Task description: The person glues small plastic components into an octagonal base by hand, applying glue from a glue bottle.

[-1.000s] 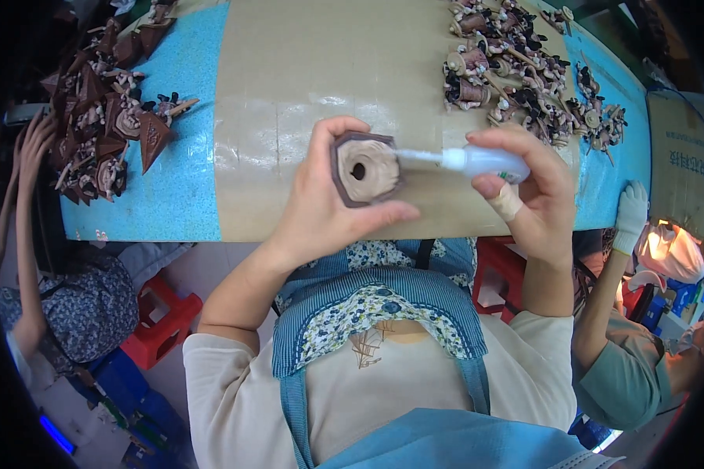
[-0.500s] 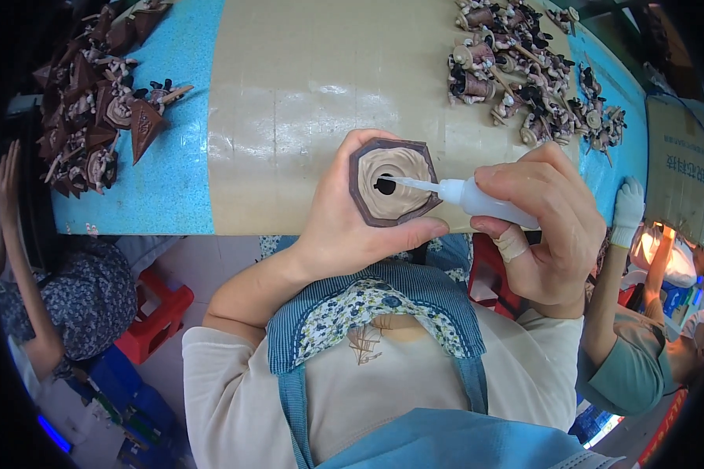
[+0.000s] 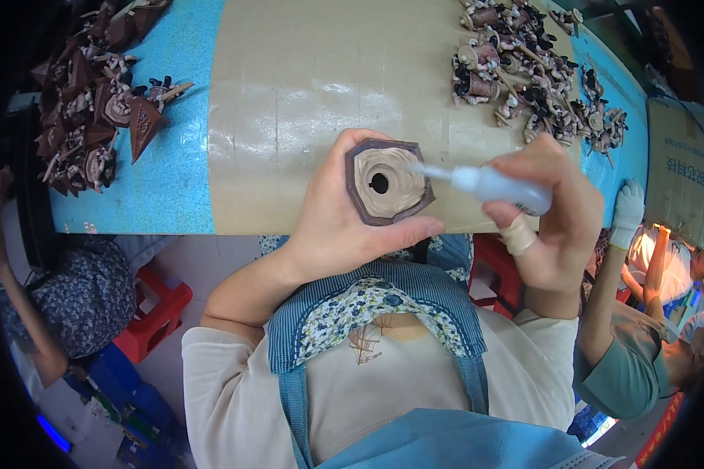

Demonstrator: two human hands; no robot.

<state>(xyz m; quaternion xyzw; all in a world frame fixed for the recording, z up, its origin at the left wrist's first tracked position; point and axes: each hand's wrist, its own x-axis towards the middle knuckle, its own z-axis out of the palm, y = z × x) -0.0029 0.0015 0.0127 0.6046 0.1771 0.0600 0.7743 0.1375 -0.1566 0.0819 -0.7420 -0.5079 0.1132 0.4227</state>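
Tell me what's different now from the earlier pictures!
The right hand pulled the bottle rightward, its tip now away from the hole. Since the first picture, the left hand shifted the brown piece slightly right. Both hands kept hold; the figures stayed put.

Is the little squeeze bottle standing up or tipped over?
Tipped over: the squeeze bottle lies sideways in the right hand, its thin nozzle pointing left toward the hollow brown piece.

The dark-brown polygonal piece (image 3: 404, 187) faces the camera with its open side, showing a rippled beige hollow and a dark hole left of centre. The translucent squeeze bottle (image 3: 513, 191) lies sideways to its right, blurred nozzle over the hollow; contact is unclear.
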